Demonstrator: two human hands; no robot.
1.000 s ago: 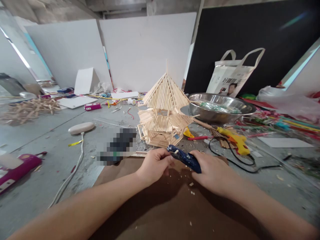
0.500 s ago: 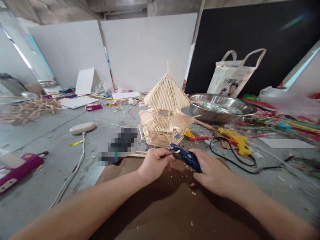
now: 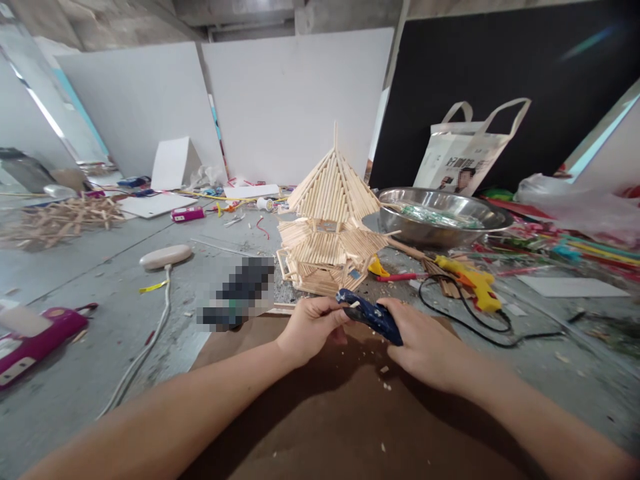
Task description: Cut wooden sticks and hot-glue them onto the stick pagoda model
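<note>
My right hand (image 3: 425,343) is closed round a dark blue cutter (image 3: 377,319), whose dark blade points left. A short pale wooden stick (image 3: 355,305) shows at its jaws. My left hand (image 3: 313,330) is closed in a pinch beside the blade, on what looks like the same stick; the fingers hide most of it. Just beyond both hands stands a pagoda model (image 3: 333,220) built of pale wooden sticks, with a pointed roof and a lower tier. Below the hands is a brown board (image 3: 310,413) with small wood chips scattered on it.
To the right lie a yellow glue gun (image 3: 470,280) with a black cord and a steel bowl (image 3: 445,233). On the left are a pixelated dark object (image 3: 243,290), a white oval device (image 3: 165,257) with a cable and a heap of sticks (image 3: 65,220). A tote bag (image 3: 463,153) stands behind.
Both hands and the cutter stay almost in place, with only a tiny shift. Nothing has been taken up or let go.
</note>
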